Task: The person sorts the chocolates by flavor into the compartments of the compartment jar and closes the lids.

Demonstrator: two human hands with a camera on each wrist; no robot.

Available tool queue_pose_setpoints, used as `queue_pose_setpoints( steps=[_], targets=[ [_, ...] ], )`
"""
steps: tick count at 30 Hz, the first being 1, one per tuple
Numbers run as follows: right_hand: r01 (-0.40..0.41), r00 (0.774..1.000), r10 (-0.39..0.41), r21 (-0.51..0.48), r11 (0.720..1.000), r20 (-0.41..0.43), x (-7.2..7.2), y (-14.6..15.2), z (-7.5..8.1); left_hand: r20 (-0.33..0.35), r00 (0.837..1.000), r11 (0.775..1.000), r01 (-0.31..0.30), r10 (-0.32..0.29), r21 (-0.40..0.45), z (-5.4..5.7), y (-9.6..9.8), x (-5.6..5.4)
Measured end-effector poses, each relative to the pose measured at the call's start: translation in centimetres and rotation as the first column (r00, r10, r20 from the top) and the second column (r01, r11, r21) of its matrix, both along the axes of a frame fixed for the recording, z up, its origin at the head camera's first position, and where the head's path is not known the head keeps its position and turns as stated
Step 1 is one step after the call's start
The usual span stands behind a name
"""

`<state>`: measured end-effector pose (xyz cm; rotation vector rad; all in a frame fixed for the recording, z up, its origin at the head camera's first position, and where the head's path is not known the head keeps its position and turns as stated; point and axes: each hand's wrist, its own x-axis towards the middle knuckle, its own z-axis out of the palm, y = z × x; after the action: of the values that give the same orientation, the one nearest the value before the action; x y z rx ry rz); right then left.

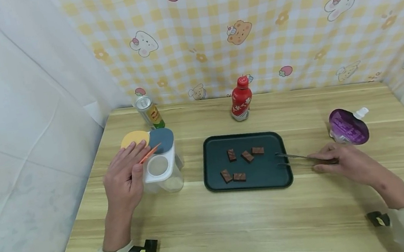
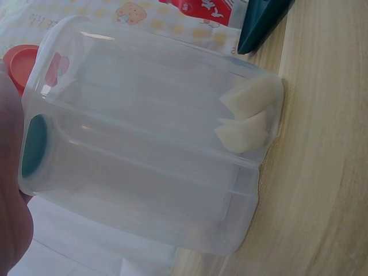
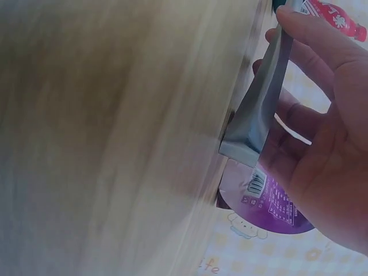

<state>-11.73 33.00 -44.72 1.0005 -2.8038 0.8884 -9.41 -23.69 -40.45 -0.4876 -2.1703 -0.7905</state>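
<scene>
My left hand (image 1: 126,178) rests on top of a clear storage box (image 1: 172,181) with coloured lids, fingers stretched over the yellow lid (image 1: 134,138). An orange lid (image 1: 152,152) stands raised beside the thumb and index finger, next to an uncovered round opening. Two pale chunks (image 2: 247,95) lie at the bottom of the box. My right hand (image 1: 339,163) holds metal tongs (image 1: 299,156) between thumb and fingers. Their tips are apart over the right rim of a dark green tray (image 1: 266,179). Several brown chocolate pieces (image 1: 247,156) lie on the tray, left of the tips.
A drink can (image 1: 149,112) stands behind the box. Behind the tray is a red bottle (image 1: 241,99). A purple spouted pouch (image 1: 348,127) lies just beyond my right hand. A checked curtain (image 1: 213,35) hangs along the table's back edge.
</scene>
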Motion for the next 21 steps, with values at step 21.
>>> queue_pose_setpoints(
  steps=[21],
  targets=[
    [0.026,1.000,-0.026,0.090,0.996,0.003,-0.04,-0.08,-0.05,0.011,1.000,1.000,0.008,-0.008,0.000,0.04,-0.03,0.05]
  ],
)
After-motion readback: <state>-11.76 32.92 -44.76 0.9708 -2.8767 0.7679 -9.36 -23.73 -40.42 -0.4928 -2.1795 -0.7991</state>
